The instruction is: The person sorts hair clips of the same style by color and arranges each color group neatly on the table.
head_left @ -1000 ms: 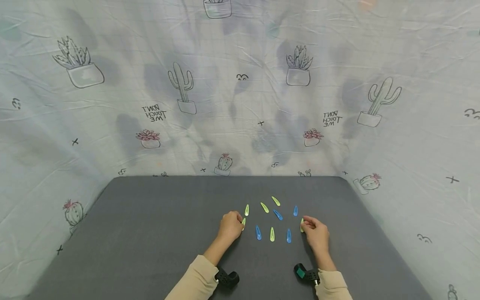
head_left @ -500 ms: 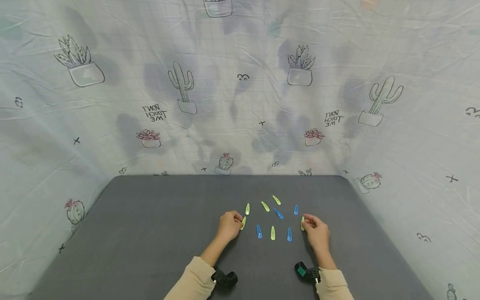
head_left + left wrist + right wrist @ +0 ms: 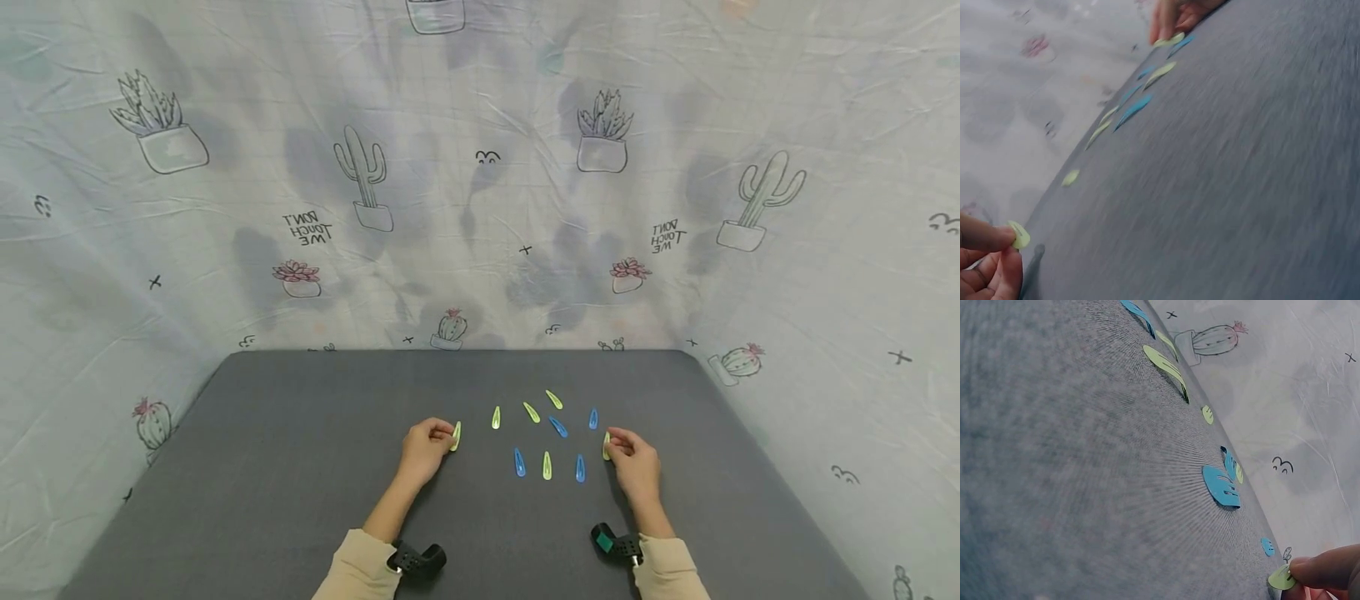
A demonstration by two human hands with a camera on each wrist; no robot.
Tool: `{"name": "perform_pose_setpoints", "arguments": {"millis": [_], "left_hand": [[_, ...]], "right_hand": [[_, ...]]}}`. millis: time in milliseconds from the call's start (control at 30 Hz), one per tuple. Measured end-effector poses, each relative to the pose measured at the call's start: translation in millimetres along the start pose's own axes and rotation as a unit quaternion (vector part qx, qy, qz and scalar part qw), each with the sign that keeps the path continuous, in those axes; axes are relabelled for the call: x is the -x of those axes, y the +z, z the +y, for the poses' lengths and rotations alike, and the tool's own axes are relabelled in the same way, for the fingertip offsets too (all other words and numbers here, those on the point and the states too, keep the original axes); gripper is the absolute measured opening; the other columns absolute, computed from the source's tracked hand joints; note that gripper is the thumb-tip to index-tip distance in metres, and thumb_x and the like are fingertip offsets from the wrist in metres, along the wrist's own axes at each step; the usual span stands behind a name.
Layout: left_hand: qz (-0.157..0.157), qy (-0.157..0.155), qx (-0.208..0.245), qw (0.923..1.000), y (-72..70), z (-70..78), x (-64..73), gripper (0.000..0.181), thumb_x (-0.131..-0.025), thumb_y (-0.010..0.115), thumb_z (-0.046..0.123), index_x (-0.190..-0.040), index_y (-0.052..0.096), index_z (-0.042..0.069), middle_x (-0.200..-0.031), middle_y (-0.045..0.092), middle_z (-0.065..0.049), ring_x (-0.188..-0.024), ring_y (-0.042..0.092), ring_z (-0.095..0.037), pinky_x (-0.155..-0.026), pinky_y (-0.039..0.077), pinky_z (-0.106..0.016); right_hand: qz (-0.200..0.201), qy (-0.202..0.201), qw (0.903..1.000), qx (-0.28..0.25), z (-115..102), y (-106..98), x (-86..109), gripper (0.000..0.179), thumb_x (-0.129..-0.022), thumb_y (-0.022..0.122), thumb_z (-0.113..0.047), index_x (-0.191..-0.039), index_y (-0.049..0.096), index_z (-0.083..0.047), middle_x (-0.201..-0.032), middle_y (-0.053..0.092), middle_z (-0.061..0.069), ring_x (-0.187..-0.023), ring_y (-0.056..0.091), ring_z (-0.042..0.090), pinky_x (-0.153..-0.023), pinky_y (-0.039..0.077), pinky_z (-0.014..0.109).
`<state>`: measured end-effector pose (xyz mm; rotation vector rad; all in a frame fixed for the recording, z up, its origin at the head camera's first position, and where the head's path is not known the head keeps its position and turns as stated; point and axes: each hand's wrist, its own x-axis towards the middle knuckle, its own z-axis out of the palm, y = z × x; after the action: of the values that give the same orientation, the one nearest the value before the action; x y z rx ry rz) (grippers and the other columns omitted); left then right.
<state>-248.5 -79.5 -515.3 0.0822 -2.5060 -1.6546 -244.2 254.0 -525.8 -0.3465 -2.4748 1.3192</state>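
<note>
My left hand (image 3: 423,450) pinches a yellow-green snap hair clip (image 3: 1019,235) between thumb and finger, left of the other clips. On the right, my right hand (image 3: 636,468) pinches another yellow-green hair clip (image 3: 1282,577) at the group's right edge. Between the hands lie more yellow-green clips, among them a near one (image 3: 547,466) and a far one (image 3: 553,399). Blue hair clips are mixed in: one at the near left (image 3: 520,462), one at the near right (image 3: 581,468), one slanting in the middle (image 3: 558,427) and one close to my right hand (image 3: 593,418).
The clips lie on a dark grey tabletop (image 3: 300,467). A pale cloth (image 3: 465,183) printed with cacti and succulents hangs behind the table and along both sides. Each wrist wears a black strap with a camera, such as the left one (image 3: 420,560).
My left hand has moved left with its yellow-green clip, away from the group. The right hand keeps its grip in nearly the same place, and the other clips lie as before.
</note>
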Motion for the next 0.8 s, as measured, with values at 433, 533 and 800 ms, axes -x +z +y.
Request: {"name": "perform_pose_setpoints", "arguments": {"millis": [433, 533, 800], "left_hand": [[0.051, -0.037, 0.044, 0.997, -36.5, -16.3, -14.8, 0.012, -0.084, 0.065, -0.001, -0.096, 0.066, -0.006, -0.083, 0.065, -0.014, -0.069, 0.062, -0.014, -0.061, 0.048, -0.021], [0.067, -0.028, 0.016, 0.9972, -37.7, -17.2, -15.8, 0.012, -0.084, 0.065, -0.001, -0.094, 0.067, -0.005, -0.083, 0.067, -0.015, -0.069, 0.063, -0.015, -0.061, 0.048, -0.022], [0.121, -0.007, -0.103, 0.9873, -31.7, -16.1, -15.1, 0.007, -0.081, 0.063, 0.0, -0.086, 0.067, 0.0, -0.078, 0.067, -0.011, -0.071, 0.062, -0.023, -0.066, 0.047, -0.036]], "right_hand": [[-0.004, 0.001, 1.0, -0.003, 3, 0, -0.2, 0.025, -0.087, 0.065, -0.006, -0.11, 0.067, 0.001, -0.098, 0.066, 0.016, -0.073, 0.053, 0.0, -0.062, 0.043, 0.016], [-0.005, -0.003, 1.0, 0.0, 3, -1, 0.2, 0.025, -0.087, 0.064, -0.006, -0.11, 0.067, 0.001, -0.098, 0.066, 0.015, -0.073, 0.053, 0.0, -0.062, 0.043, 0.017], [-0.011, -0.005, 0.9999, -0.001, 5, -3, -0.7, 0.025, -0.086, 0.064, -0.007, -0.11, 0.067, 0.001, -0.098, 0.066, 0.015, -0.072, 0.053, -0.003, -0.062, 0.043, 0.016]]}}
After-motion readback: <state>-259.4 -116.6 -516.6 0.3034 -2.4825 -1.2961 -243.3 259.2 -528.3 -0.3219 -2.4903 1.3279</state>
